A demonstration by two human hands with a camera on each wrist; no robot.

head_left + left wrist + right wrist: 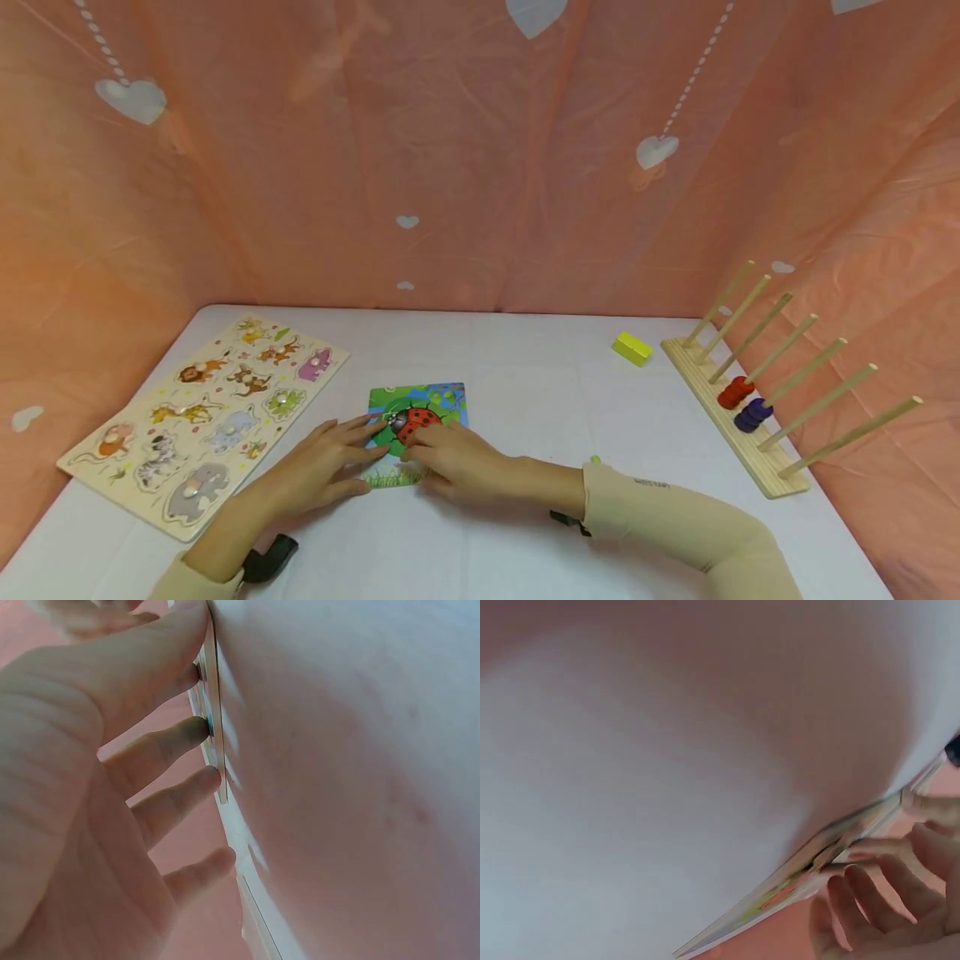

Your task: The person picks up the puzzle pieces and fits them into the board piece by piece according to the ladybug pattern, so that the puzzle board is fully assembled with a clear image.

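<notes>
A small square ladybug puzzle board point(455, 400) lies flat on the table in front of me, with green leaves, blue sky and a red ladybug point(415, 419) in the middle. My left hand point(318, 467) is at its left edge, fingers spread and reaching over the border. In the left wrist view those fingertips point(196, 727) meet the board's edge, the thumb by the near rim. From the right, my right hand point(465, 462) lies over the board's lower right part, fingertips on the ladybug. The right wrist view has its fingers point(870, 892) bent a little against the board's face.
At the left lies a large wooden animal puzzle board point(225, 412) with knobbed pieces. A yellow block point(632, 348) sits toward the back right. Along the right side stands a wooden peg rack point(697, 392) with tall rods, holding red rings point(736, 392) and dark blue rings point(753, 415).
</notes>
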